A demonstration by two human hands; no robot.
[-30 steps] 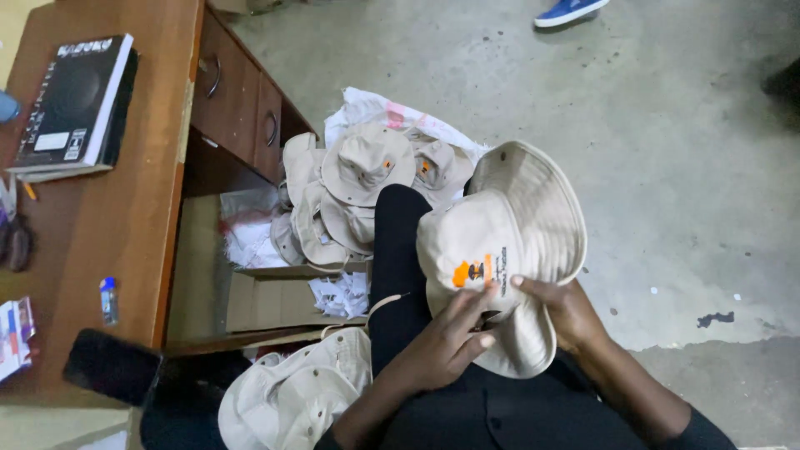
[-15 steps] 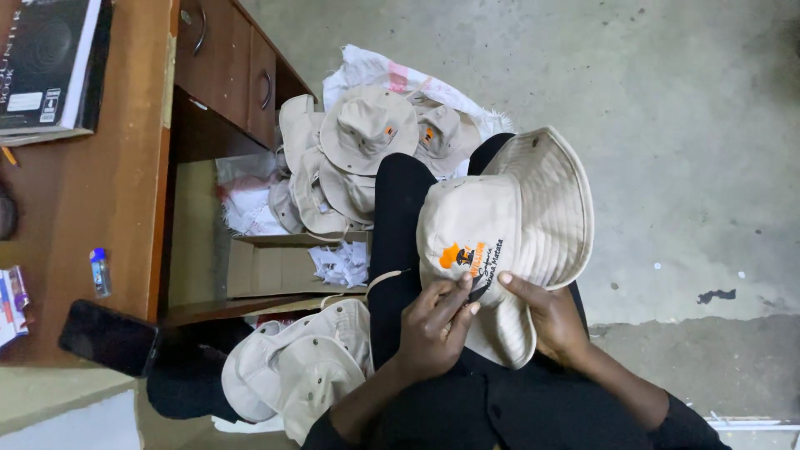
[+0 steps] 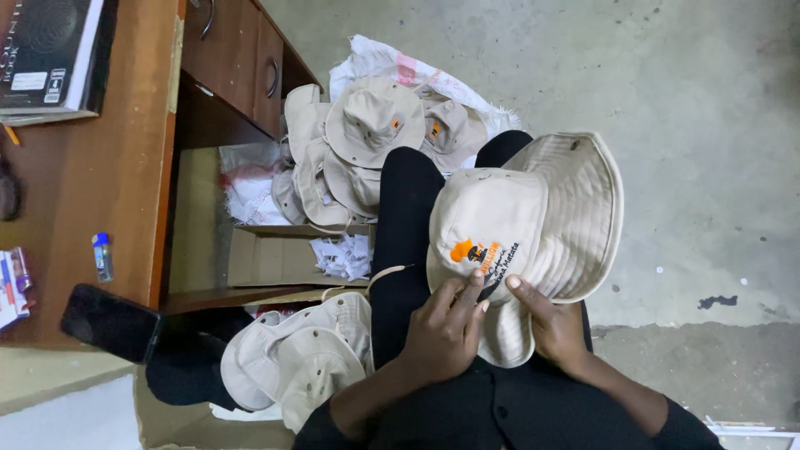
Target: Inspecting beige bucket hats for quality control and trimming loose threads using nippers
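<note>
I see the hat [image 3: 517,225] lying on the lap, crown up, w/ an orange-and-black emblem facing me. Left hand [image 3: 442,329] and right hand [image 3: 554,325] sit close together, fingers pressed on the brim by the emblem (pinching it, I think; the grip is partly hidden). Hat pile [image 3: 367,150] beyond the knees, more hats [image 3: 292,358] at left, desk [image 3: 100,175] w/ phone [image 3: 108,321].

Left hand [image 3: 442,333]: palm down over the lap, fingers curled, index and thumb tips pressed together at a fine pinch. Right hand [image 3: 554,325]: just beside the left and almost touching it, thumb extended toward the left fingertips, remaining fingers hidden from view. Both forearms, in black sleeves, enter from the lower edge and converge at the wrists.
</note>
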